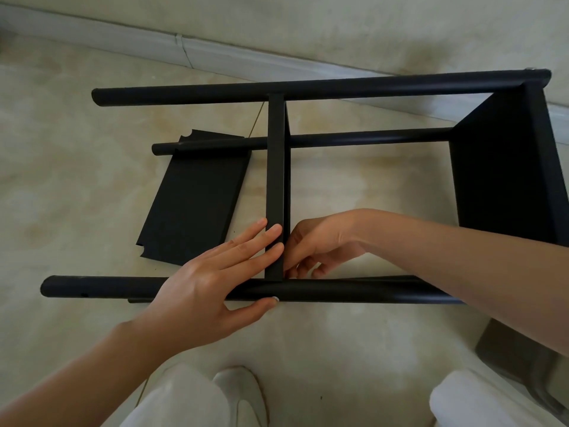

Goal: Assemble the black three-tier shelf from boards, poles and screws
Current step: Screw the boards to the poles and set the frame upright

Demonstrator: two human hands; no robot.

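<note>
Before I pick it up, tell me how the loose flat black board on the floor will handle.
The loose flat black rectangular board probably stays stiff: it lies flat with straight edges. It looks thin, so likely light. Flat on the floor, it should slide rather than roll, and its notched corners may chip.

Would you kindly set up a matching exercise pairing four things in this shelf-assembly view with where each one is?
Things:
1. loose board
2. middle board
3. end board
4. left hand

Places:
A. fitted at the poles' right ends
B. lying flat on the floor under a thin pole
C. standing on edge between the far pole and near pole
D. resting across the near pole, fingers on the middle board

Pairs: 1-B, 2-C, 3-A, 4-D
</note>
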